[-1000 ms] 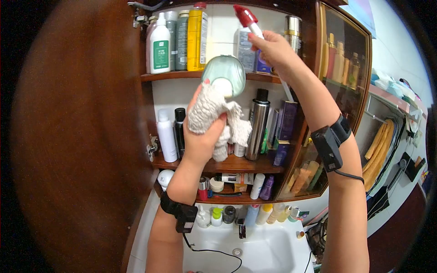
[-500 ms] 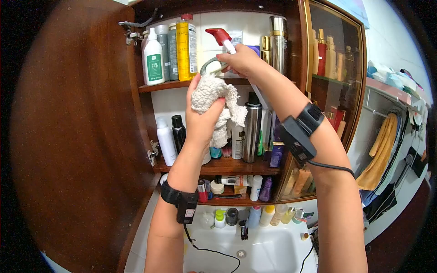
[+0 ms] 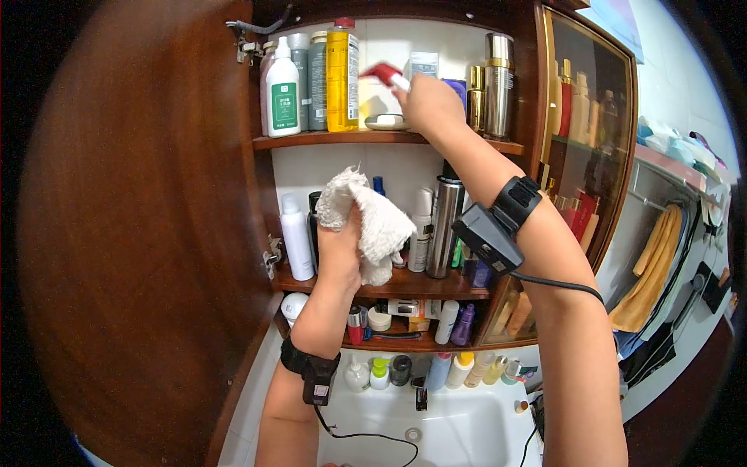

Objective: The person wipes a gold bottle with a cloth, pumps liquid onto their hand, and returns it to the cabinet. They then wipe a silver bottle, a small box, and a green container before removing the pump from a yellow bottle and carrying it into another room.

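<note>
A crumpled white cloth (image 3: 369,222) is in my left hand (image 3: 340,253), in front of the middle shelf, with my fingers partly hidden behind it. My right hand (image 3: 432,105) is up at the top shelf, closed around a bottle with a red pump head (image 3: 384,74); most of the bottle is hidden behind the hand. Just below and left of that hand, a small whitish dish (image 3: 387,122) rests on the top shelf. A yellow bottle (image 3: 342,82) and a white pump bottle with a green label (image 3: 283,93) stand to the left.
The open wooden door (image 3: 148,233) fills the left side. Silver bottles (image 3: 499,89) stand at the top right. A tall silver can (image 3: 445,226) is on the middle shelf. Below are a sink (image 3: 467,424) and several bottles along its back. Towels (image 3: 657,257) hang at right.
My left hand has lowered with the cloth, away from my right hand. The red-topped bottle has moved slightly right and down with my right hand. The dish now shows on the top shelf.
</note>
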